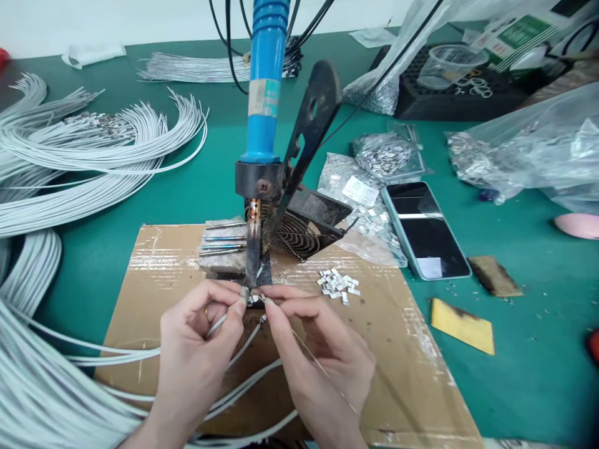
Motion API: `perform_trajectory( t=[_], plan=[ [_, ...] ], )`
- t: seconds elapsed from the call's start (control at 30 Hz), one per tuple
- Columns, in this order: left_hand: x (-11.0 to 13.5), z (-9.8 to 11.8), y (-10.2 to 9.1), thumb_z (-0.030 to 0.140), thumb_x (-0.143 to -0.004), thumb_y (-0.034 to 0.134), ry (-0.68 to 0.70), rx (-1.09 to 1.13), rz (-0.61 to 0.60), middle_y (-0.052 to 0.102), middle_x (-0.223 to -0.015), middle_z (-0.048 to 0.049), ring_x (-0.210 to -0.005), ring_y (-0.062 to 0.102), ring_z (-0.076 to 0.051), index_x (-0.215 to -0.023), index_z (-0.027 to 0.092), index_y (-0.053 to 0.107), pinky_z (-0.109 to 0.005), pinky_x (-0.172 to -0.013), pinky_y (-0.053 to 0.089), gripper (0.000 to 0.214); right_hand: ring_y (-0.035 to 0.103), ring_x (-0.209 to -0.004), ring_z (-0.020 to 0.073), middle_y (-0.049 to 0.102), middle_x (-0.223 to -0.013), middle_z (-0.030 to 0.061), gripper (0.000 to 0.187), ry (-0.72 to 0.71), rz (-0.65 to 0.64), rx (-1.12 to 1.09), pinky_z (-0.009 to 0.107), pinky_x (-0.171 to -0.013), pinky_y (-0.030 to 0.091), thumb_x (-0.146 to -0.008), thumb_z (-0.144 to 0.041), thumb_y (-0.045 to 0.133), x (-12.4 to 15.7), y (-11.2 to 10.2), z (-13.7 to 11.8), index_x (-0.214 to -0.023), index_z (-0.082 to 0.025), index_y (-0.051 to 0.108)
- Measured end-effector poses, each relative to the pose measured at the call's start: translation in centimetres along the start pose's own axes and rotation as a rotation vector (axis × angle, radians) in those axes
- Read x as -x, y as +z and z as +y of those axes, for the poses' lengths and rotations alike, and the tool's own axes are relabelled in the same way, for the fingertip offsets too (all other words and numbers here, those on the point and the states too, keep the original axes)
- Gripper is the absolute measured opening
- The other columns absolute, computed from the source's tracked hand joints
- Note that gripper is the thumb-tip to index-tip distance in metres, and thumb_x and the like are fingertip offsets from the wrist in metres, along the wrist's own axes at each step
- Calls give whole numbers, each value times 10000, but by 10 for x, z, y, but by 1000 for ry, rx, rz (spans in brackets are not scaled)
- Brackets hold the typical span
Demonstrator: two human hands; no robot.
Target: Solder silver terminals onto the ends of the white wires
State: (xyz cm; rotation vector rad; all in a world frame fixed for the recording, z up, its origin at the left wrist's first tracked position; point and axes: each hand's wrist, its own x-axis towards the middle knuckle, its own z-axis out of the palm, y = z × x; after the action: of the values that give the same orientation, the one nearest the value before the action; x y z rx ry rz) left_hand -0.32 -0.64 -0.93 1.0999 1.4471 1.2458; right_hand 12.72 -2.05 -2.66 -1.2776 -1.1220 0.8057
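A soldering iron (266, 93) with a blue handle is clamped upright, its dark tip (253, 262) pointing down between my hands. My left hand (194, 343) pinches a white cable (216, 325) close to its end, just left of the tip. In my right hand (322, 349), thumb and fingers grip a thin solder wire (322, 369) that trails back over the palm. Small white-and-silver pieces (255, 299) sit between my fingertips under the tip; their exact contact is too small to make out. Another cable end (262, 318) lies just below.
Cardboard (397, 368) covers the work spot. On it are a small fan (304, 234) and a pile of small metal-and-white pieces (337, 285). Bundles of white cables (60, 399) fill the left. A phone (428, 234), yellow sponge (461, 324) and bags of parts (386, 153) lie right.
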Motion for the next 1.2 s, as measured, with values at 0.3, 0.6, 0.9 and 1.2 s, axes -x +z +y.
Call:
perform_trajectory(
  t=[0.3, 0.6, 0.9, 1.2],
  plan=[
    [20, -7, -2, 134, -839, 764, -116, 49, -33, 766, -841, 9, -652, 666, -79, -739, 225, 770, -133, -606, 513, 136, 606, -711, 141, 634, -756, -22, 252, 89, -135, 224, 256, -690, 476, -1036, -294, 586, 7, -14, 3, -802, -225, 649],
    [39, -10, -13, 240, -847, 793, -285, 84, -108, 662, -670, 33, -522, 487, -47, -805, 188, 732, -120, -491, 357, 91, 542, -676, 117, 571, -723, -34, 281, 125, -258, 94, 232, -605, 416, -1034, -262, 574, 11, -18, 0, -759, -209, 594],
    [51, -1, -18, 313, -845, 813, -332, 3, -128, 589, -576, 68, -454, 418, -48, -811, 198, 694, -145, -457, 366, 168, 534, -677, 113, 557, -714, -45, 268, 77, -240, 94, 235, -617, 417, -1022, -216, 594, 18, -21, -2, -754, -210, 577],
    [25, -29, -63, 300, -965, 684, 331, -712, -101, 721, -952, -31, -825, 689, -201, -984, 252, 706, -336, -801, 565, 56, 527, -683, 123, 537, -707, -41, 262, -27, -216, 145, 253, -617, 407, -1016, -170, 584, 18, -28, -5, -758, -211, 568]
  ],
)
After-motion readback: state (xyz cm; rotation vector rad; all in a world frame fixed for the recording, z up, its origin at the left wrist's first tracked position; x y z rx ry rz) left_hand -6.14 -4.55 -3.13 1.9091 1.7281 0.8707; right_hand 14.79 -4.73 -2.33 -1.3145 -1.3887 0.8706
